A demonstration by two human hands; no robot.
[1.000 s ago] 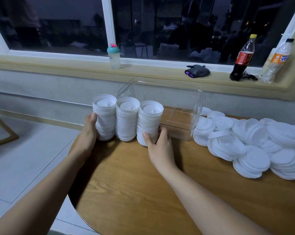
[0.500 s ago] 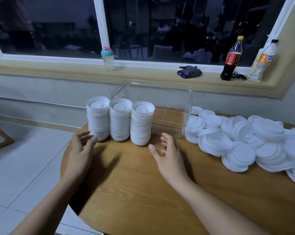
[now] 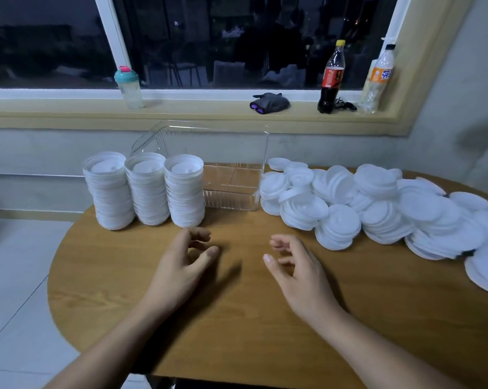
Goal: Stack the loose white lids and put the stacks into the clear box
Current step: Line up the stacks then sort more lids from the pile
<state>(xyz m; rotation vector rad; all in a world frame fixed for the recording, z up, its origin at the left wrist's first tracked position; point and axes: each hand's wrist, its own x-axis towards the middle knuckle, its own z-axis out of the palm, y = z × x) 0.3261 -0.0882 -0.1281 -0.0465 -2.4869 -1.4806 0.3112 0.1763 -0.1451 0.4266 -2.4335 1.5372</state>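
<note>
- I see three upright stacks of white lids point(image 3: 147, 189) side by side, touching, at the far left of the table point(image 3: 237, 318).
- The clear box point(image 3: 228, 199) stands open-topped just right of them.
- Loose white lids point(image 3: 377, 203) lie heaped from the box's right side out to the table's right edge.

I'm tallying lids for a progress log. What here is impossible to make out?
Head view:
- Loose lid pile: right end cut off by the frame edge, so no total count.
- Clear box: left side hidden behind the three lid stacks.
- Orange-label bottle: label print too small to read.
- Dark object on the sill: too dim to identify.
</note>
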